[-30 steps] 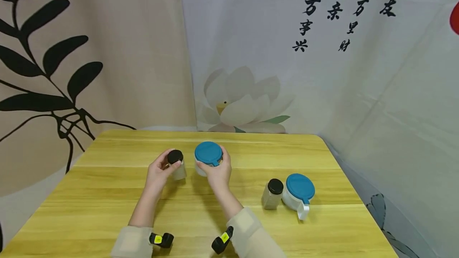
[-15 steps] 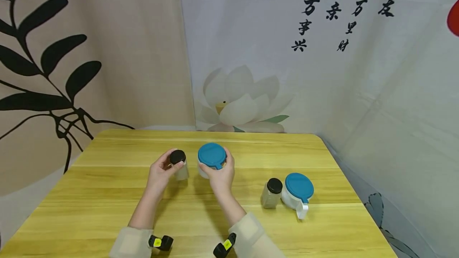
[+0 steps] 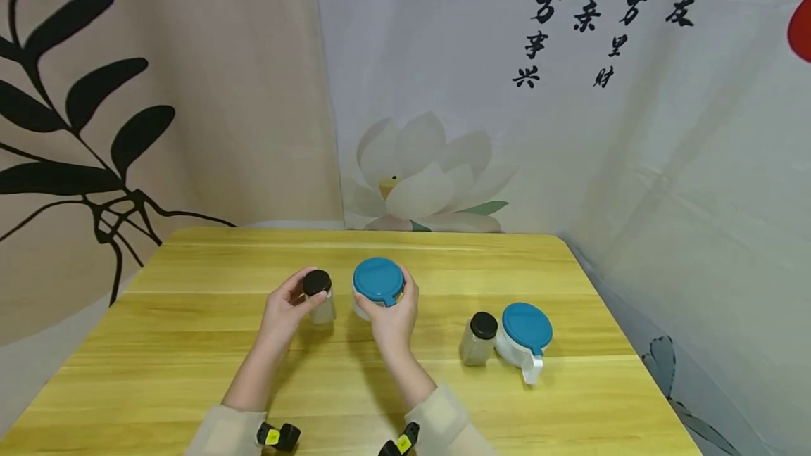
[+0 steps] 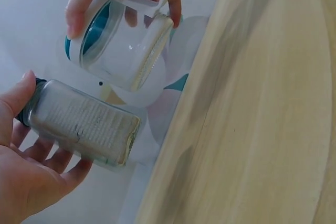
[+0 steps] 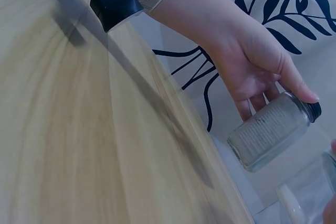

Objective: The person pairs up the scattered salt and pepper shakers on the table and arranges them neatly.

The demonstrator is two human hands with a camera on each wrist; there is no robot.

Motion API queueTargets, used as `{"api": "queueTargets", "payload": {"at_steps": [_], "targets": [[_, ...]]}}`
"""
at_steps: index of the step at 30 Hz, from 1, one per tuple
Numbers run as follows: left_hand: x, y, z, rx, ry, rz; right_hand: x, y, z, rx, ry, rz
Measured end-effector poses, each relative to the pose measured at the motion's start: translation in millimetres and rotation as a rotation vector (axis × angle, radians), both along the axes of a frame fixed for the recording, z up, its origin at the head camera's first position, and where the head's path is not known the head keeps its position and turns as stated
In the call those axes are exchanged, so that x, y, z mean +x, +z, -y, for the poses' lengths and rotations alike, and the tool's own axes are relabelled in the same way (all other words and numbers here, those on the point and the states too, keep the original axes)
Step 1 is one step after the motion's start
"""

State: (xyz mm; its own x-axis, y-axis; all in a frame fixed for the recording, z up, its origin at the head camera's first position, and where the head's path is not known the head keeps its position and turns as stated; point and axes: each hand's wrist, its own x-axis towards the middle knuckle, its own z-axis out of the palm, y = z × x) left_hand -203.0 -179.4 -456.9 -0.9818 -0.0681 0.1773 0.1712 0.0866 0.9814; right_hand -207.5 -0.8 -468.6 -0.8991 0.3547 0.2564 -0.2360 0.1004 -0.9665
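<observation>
My left hand [image 3: 281,312] grips a small clear square-sided jar [image 4: 84,124] with a black screw lid, thumb at the lid and fingers behind the body. Rows of fine print cover the jar's side. To its right, my right hand [image 3: 395,315] holds a round clear jar [image 4: 123,45] with a blue lid and a white handle, its thumb on the front by the lid's tab. Both jars hang above the table, a small gap between them, and their shadows fall on the wood. The right wrist view catches the blue-lidded jar [image 5: 307,192] only at its edge.
A matching black-lidded jar [image 3: 478,340] and a blue-lidded jar with a white handle [image 3: 526,329] stand side by side on the right of the wooden table [image 3: 595,400]. Behind the table's far edge hangs a printed cloth [image 3: 437,90].
Both hands have shifted slightly right and nearer to me, carrying their jars. The head view has moved a little; the standing pair stays put on the table.
</observation>
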Motion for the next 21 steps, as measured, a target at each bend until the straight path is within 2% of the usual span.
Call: {"api": "queueTargets", "payload": {"at_steps": [6, 14, 21], "targets": [[4.0, 1.6, -1.6, -0.015, -0.011, -0.005, 6.8, 1.4, 0, -0.001, -0.024, -0.005], [5.3, -2.2, -0.8, -0.003, -0.036, -0.001, 13.8, -3.5, -1, -0.009, -0.049, -0.017], [12.1, -3.1, 0.7, -0.021, -0.058, 0.046, 20.4, -8.0, -2, -0.005, -0.091, 0.017]]}}
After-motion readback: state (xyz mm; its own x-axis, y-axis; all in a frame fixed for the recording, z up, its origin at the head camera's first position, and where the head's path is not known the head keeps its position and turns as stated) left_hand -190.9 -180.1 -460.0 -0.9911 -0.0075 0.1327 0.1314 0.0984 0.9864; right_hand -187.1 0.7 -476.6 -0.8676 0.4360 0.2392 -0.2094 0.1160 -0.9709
